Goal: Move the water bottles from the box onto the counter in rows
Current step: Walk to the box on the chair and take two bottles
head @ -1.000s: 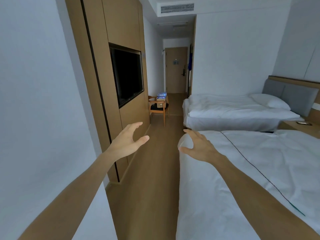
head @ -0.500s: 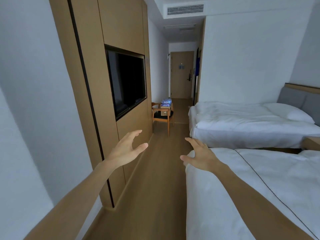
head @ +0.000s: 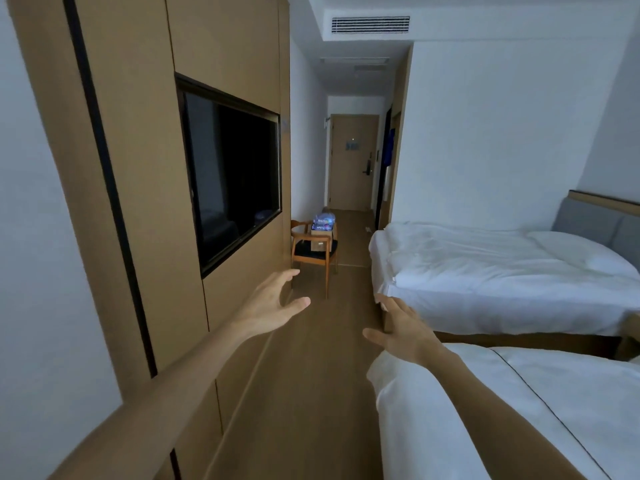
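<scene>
A cardboard box (head: 320, 241) sits on a wooden chair (head: 313, 252) far down the aisle, with a pack of water bottles (head: 323, 220) in blue wrap on top of it. My left hand (head: 268, 304) is stretched out ahead, fingers spread, holding nothing. My right hand (head: 403, 329) is also out in front, open and empty, above the corner of the near bed. Both hands are well short of the chair. No counter is in view.
A wooden wall unit with a dark TV (head: 235, 171) lines the left side. Two white beds stand on the right, the near bed (head: 519, 410) and the far bed (head: 485, 268). A wood-floor aisle (head: 311, 375) runs between them to a door (head: 353, 161).
The view has advanced along the aisle; the TV, chair and far bed are closer. Both hands stay open and outstretched, the right one now a little lower.
</scene>
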A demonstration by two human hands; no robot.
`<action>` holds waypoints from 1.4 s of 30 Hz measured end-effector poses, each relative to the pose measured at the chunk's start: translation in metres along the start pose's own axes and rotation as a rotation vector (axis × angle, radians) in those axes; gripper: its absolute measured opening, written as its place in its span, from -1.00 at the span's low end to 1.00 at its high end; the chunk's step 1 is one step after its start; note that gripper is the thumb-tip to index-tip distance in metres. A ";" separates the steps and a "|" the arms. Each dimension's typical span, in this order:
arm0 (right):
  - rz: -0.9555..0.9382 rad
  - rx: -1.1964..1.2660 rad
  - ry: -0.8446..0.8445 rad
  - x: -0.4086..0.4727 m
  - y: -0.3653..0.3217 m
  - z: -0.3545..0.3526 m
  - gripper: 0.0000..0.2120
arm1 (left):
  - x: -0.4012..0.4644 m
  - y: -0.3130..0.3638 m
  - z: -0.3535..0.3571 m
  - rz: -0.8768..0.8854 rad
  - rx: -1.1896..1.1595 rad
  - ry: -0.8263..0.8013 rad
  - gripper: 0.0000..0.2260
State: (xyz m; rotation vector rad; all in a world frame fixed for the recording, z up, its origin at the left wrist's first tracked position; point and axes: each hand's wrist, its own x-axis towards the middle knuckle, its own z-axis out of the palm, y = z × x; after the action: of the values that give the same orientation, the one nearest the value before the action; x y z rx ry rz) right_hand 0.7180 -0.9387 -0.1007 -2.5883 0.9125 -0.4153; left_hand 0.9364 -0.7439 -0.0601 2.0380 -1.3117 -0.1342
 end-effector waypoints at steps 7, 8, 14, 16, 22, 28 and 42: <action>0.028 -0.005 0.014 0.126 0.031 0.018 -0.23 | 0.133 -0.048 0.017 0.006 -0.023 0.001 -0.38; 0.034 -0.014 0.016 0.145 0.038 0.021 -0.23 | 0.152 -0.055 0.022 0.009 -0.033 -0.006 -0.38; 0.020 -0.043 0.037 0.267 0.085 0.026 -0.25 | 0.275 -0.086 0.053 0.021 -0.040 0.006 -0.40; 0.009 -0.048 0.037 0.310 0.101 0.023 -0.24 | 0.318 -0.092 0.063 0.014 -0.046 0.009 -0.41; -0.022 -0.064 0.032 0.433 0.148 0.005 -0.21 | 0.440 -0.102 0.085 -0.013 -0.058 0.028 -0.41; -0.035 -0.113 0.023 0.535 0.184 0.009 -0.20 | 0.540 -0.125 0.107 -0.032 -0.052 0.058 -0.39; -0.020 -0.112 0.050 0.826 0.252 0.036 -0.21 | 0.829 -0.216 0.148 0.054 -0.114 0.077 -0.44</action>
State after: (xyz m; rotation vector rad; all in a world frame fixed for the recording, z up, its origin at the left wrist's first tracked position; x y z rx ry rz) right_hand 1.2140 -1.6469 -0.1146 -2.7019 0.9530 -0.4475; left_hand 1.4361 -1.4554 -0.0753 1.8917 -1.2811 -0.1020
